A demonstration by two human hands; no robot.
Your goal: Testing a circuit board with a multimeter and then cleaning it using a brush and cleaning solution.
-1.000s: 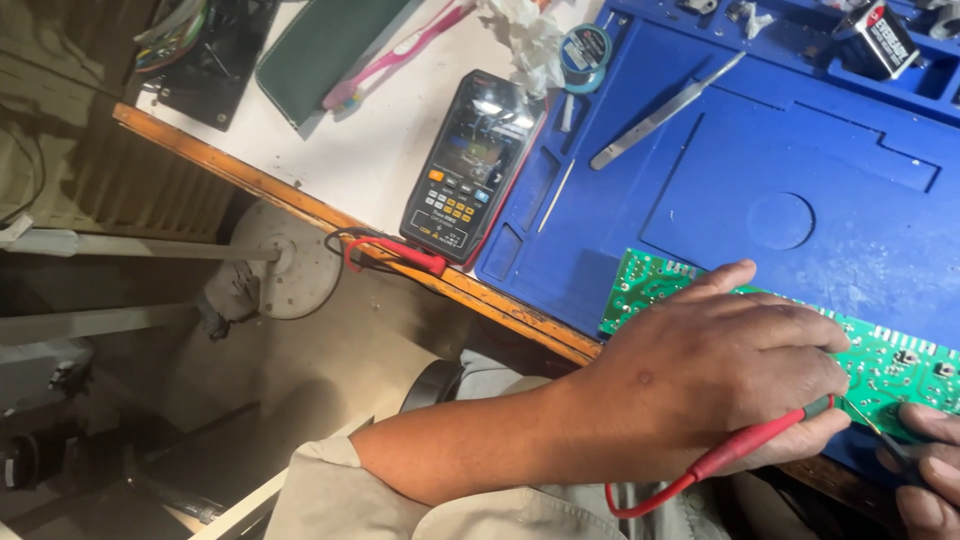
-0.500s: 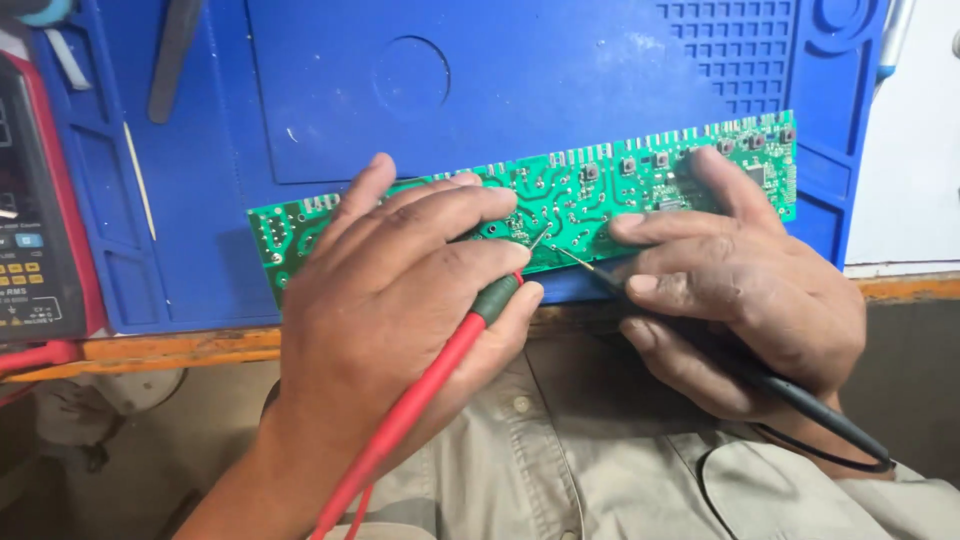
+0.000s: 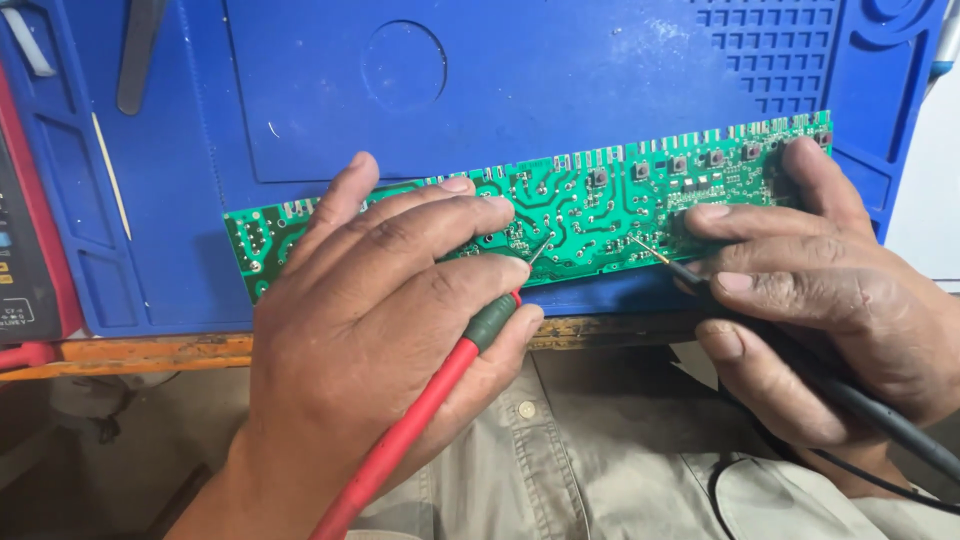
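A long green circuit board [image 3: 600, 205] lies along the near edge of a blue work mat [image 3: 520, 90]. My left hand [image 3: 380, 330] grips a red test probe [image 3: 420, 430], and its metal tip touches the board near the middle. My right hand [image 3: 830, 290] holds a black test probe [image 3: 860, 400] whose thin tip rests on the board a little to the right of the red one. The fingers of both hands rest on the board. Each probe's cable trails down toward my lap.
A multimeter with a red casing [image 3: 30, 250] sits at the left edge of the mat. Tweezers [image 3: 140, 50] and a thin stick [image 3: 110, 170] lie in the mat's left trays. The wooden bench edge [image 3: 150, 350] runs below the mat.
The view swung from the bench's left side onto the board. Both probes now touch it, and the black probe's tip sits further right than half a second ago.
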